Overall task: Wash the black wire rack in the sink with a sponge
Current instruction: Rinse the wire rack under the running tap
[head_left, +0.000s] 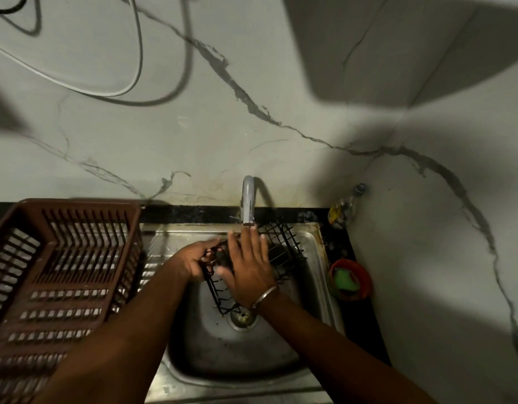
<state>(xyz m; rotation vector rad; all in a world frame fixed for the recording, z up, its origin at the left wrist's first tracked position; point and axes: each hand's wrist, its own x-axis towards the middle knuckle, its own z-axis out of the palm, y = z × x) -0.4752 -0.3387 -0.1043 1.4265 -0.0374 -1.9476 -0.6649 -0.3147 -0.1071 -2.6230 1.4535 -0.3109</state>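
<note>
**Two hands on a wire rack over the sink**

Two hands are seen at work above a steel sink [307, 287]. A black wire rack [284, 246] is held tilted across the basin, its far end raised towards the back right corner and its near end lowered close to the drain [242, 316]. The rack's left edge is gripped by the left hand [193, 258], whose fingers are curled around the wires. The right hand [247, 266] is laid flat on the rack with its fingers spread and pointing away, the fingertips reaching just under the spout of the tap [248, 199]. Whether anything is pressed beneath that palm cannot be told. A metal bangle [263, 297] is worn on the right wrist.

A brown plastic dish basket [56, 275] is set on the draining board to the left of the basin, touching the left forearm's side of the view. To the right of the sink, on the dark counter, a small red tub [360, 275] is placed, and a green sponge [342, 278] is held inside it, well apart from both hands. A bottle [346, 208] is stood in the corner behind the tub. Loose cables [115, 93] are hung against the marbled wall [193, 126] above.
</note>
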